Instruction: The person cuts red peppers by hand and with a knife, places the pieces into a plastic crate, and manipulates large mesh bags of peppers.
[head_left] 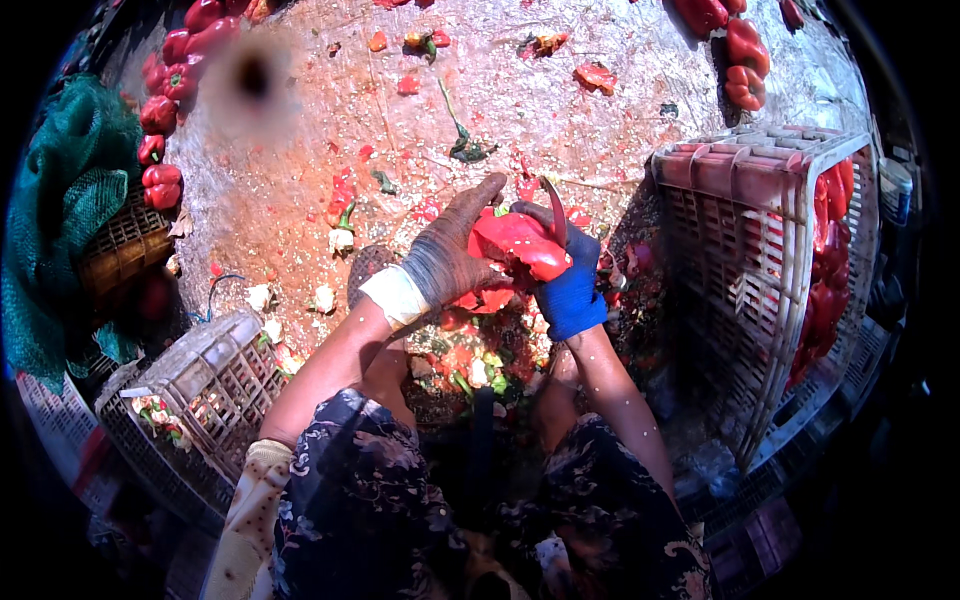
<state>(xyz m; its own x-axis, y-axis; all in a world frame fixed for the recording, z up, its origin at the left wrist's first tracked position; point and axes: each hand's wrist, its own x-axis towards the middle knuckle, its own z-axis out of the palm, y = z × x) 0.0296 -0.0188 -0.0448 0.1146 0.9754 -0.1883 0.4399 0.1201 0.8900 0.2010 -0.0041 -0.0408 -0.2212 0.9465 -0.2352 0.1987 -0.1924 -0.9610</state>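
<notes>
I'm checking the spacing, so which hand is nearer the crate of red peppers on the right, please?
Right. The right hand is left of the crate, not touching; the left hand is farther left.

1. You can read no text, label, brand, number or sign anywhere in the frame.
2. The large crate [735, 170] at right and small crate [212, 382] at lower left show you no legible mark.
3. The pale container [893, 190] at far right is too small to tell.
</notes>
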